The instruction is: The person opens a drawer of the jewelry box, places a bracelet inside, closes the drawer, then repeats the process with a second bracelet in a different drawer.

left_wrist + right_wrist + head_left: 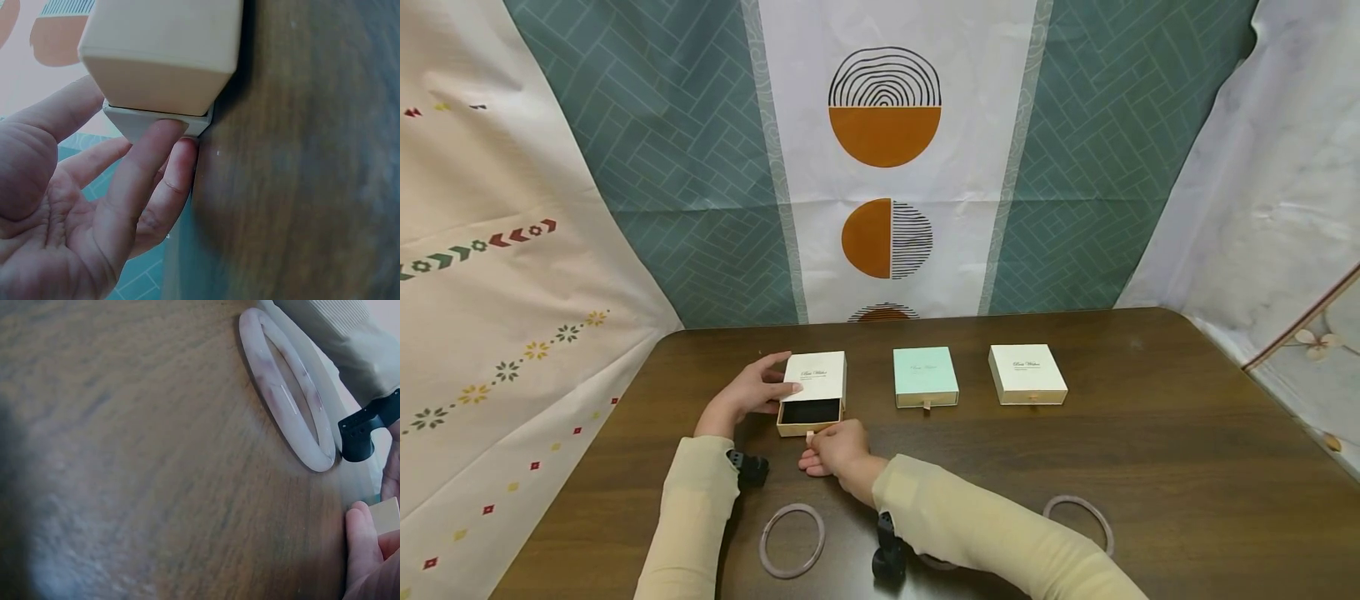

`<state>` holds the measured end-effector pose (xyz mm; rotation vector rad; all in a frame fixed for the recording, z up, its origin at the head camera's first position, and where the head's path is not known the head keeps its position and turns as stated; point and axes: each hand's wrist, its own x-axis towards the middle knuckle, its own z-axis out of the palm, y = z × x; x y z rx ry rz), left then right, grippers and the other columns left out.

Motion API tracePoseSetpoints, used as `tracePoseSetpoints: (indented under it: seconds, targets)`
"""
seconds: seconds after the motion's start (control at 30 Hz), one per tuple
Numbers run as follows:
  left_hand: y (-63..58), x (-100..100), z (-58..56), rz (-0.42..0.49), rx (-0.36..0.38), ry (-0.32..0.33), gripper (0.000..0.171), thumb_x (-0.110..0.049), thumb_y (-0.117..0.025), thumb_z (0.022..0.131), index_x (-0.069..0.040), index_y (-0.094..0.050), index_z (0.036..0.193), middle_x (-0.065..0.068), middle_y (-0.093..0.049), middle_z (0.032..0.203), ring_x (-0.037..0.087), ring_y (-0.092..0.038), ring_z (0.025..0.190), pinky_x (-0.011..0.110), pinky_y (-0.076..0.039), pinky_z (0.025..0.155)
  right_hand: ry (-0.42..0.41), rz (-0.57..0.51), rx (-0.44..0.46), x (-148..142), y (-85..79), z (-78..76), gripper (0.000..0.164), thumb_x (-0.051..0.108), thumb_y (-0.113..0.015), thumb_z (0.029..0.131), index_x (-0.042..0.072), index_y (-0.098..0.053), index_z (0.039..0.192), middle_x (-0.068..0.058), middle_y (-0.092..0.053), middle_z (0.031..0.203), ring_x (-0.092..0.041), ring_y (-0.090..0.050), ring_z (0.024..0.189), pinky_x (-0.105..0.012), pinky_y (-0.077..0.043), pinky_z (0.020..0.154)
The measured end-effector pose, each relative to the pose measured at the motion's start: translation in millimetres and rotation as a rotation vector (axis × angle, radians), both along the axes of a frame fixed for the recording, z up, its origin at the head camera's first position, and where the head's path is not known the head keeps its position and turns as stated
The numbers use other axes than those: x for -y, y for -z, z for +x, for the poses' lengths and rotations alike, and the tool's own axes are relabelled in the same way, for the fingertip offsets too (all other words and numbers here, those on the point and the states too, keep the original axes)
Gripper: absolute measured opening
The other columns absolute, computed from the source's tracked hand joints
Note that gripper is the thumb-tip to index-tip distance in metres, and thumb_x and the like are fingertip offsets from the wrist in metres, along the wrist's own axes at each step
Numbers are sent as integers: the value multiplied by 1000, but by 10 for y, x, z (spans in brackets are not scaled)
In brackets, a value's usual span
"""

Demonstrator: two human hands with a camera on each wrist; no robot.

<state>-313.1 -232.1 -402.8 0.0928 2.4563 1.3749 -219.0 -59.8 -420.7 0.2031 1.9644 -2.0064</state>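
Note:
A white drawer-style gift box (816, 372) lies at the left of the table, its drawer (811, 430) partly out toward me, showing a black lining. My left hand (751, 393) grips the box's sleeve from its left side, thumb on the top edge. In the left wrist view, those fingers hold the sleeve's end while the tan drawer (159, 78) juts out. At the drawer's front, my right hand (842, 450) pinches the small ribbon tab (809, 437). A marbled pale lilac bangle (269, 381) lies near the right hand.
A mint green box (925, 369) and another white box (1026, 367), both closed, stand to the right. Nearer me, a second bangle (1067, 499) lies at the right, and a third (938, 565) is mostly hidden under my right forearm. Patterned cloth (700, 167) hangs behind the table.

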Motion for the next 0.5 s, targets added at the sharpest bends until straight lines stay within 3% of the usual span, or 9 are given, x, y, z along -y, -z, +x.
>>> tracePoseSetpoints:
  seconds: [0.5]
  targets:
    - [5,2,-9,-6,5,16,78,-22,-67,90,-12,-20,152,31,-38,138,37,-57,110,49,-53,88,-8,26,-13,2,6,74,15,-2,-55,92,-14,-64,95,-18,-70,73,-21,-71,65,-27,-57,54]
